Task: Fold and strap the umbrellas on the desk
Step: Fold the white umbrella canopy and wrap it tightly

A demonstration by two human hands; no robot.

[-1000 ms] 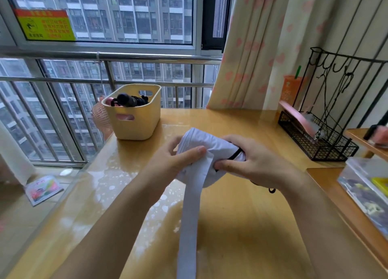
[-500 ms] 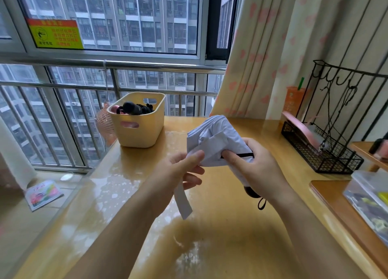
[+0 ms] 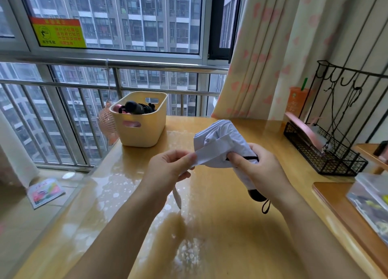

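Note:
A collapsed white umbrella (image 3: 218,144) is held above the wooden desk (image 3: 210,236), canopy bunched and pointing away from me. My right hand (image 3: 258,169) grips its middle, thumb over a black edge. The black handle (image 3: 256,195) with a wrist loop sticks out below that hand. My left hand (image 3: 170,169) pinches the white strap (image 3: 177,196) where it leaves the canopy; the strap's loose end hangs down under the hand.
A yellow basket (image 3: 139,121) with dark items stands at the desk's back left, a pink fan (image 3: 106,124) behind it. A black wire rack (image 3: 323,152) sits at the right, a clear box (image 3: 371,203) nearer. Curtain and window railing lie beyond.
The umbrella has been raised and turned so the handle points down toward me. The long hanging strap has been drawn up, and my left hand now pinches it near the canopy.

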